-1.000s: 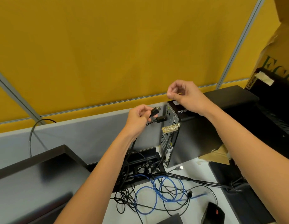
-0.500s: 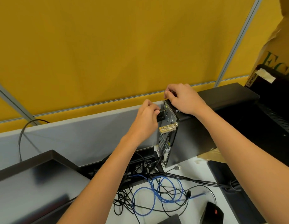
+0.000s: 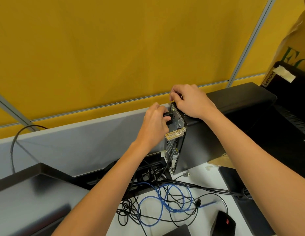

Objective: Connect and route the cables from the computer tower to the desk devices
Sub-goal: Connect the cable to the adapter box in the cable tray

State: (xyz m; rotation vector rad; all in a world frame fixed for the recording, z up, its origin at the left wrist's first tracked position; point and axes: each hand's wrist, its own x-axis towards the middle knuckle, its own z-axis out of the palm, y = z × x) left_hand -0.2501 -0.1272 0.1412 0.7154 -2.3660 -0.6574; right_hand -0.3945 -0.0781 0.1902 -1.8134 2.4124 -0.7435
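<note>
A slim black computer tower (image 3: 196, 143) stands upright on a white desk (image 3: 204, 178), its metal rear panel facing left. The left hand (image 3: 154, 124) pinches a black cable plug (image 3: 167, 114) against the top of that panel. The right hand (image 3: 189, 100) rests on the tower's top edge, fingers curled over it. A brass combination lock (image 3: 175, 134) hangs lower on the panel. Tangled black and blue cables (image 3: 162, 201) lie on the near desk.

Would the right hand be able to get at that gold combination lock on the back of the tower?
Probably yes. The right hand rests on the tower's top rear edge, and the lock sticks out uncovered just below; only the left hand, holding a black plug, crowds the space beside it.
</note>
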